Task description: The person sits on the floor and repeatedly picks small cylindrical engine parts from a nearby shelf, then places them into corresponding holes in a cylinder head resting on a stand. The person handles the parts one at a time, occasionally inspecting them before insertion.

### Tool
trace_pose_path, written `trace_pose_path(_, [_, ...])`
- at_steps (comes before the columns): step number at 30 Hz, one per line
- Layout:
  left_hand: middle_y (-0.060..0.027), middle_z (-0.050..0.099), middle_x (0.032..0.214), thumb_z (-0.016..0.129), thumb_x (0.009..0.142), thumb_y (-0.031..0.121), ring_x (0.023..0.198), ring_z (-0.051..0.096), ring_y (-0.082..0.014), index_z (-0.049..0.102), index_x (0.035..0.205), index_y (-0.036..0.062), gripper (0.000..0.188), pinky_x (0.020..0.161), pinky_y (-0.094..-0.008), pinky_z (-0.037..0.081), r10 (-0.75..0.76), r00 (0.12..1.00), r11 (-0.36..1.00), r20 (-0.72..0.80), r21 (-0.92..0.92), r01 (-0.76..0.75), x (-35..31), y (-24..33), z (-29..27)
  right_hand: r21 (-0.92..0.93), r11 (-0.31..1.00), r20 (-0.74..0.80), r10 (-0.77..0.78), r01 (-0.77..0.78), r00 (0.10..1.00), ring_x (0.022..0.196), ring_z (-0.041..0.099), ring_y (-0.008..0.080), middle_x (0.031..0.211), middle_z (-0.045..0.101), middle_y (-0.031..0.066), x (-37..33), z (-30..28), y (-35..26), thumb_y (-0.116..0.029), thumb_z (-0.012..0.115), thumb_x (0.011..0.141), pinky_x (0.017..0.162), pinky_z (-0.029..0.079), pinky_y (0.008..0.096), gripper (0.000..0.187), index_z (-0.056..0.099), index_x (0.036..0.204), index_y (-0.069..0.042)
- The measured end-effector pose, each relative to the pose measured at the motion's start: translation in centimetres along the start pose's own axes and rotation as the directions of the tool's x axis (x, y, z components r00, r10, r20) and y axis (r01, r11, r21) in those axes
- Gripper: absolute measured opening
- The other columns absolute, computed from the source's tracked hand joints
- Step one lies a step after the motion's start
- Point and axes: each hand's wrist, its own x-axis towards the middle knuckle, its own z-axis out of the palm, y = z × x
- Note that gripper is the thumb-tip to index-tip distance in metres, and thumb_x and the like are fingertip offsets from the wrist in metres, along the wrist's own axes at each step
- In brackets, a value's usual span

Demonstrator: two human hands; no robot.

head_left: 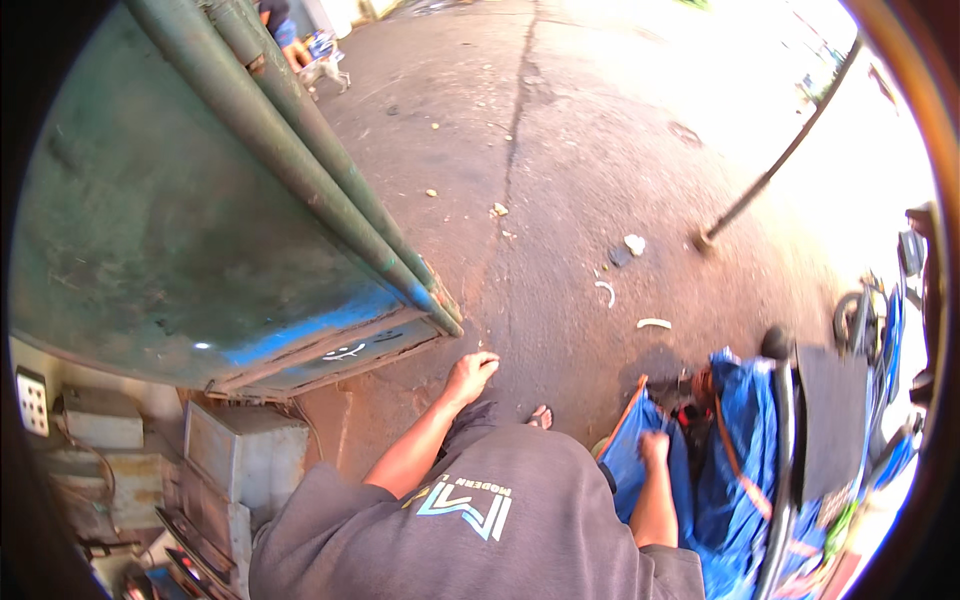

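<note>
My left hand (472, 378) hangs in front of my body with its fingers curled in, and nothing shows in it. It is nearest to the lower corner of a large green metal panel (190, 210) but apart from it. My right hand (655, 448) is at my right side, closed, in front of a blue tarp (740, 430) with an orange edge. Whether its fingers grip the tarp or anything else cannot be made out. My sandalled foot (540, 416) stands on the pavement between the two hands.
Grey metal boxes (245, 450) stand at the lower left. A pole (780, 165) rises from the ground at the far right. Bits of litter (654, 323) lie ahead. A black flat panel (830, 420) and a motorcycle (880, 320) are right. Another person (285, 30) is beside a dog (325, 72).
</note>
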Motion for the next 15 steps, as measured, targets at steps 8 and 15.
trace_pose_path(8, [-0.0038,0.068,0.079,0.064,0.087,0.015,0.071,0.06,-0.0102,0.067,0.1,0.002,0.019,0.066,-0.0277,0.049,-0.1,0.995,0.978,-0.005,-0.187,0.098,21.3,6.2,1.0,0.364,0.802,-0.04,-0.495,0.474,0.868,0.063,0.059,0.0133,0.08,0.066,0.01,21.6,-11.3,-38.9,-0.015,0.059,0.083,0.053,0.047,0.0269,0.034,0.063,0.109,0.006])
trace_pose_path(15, [-0.0155,0.07,0.094,0.061,0.086,0.021,0.089,0.068,-0.0265,0.069,0.102,0.0038,0.025,0.079,-0.0364,0.052,-0.065,0.991,0.993,-0.118,-0.11,0.052,43.6,11.3,-3.5,0.082,0.978,0.351,-0.208,0.191,0.913,0.06,0.059,0.0178,0.068,0.061,0.0069,33.6,-0.6,-41.0,-0.016,0.06,0.084,0.052,0.046,0.032,0.017,0.068,0.086,-0.001])
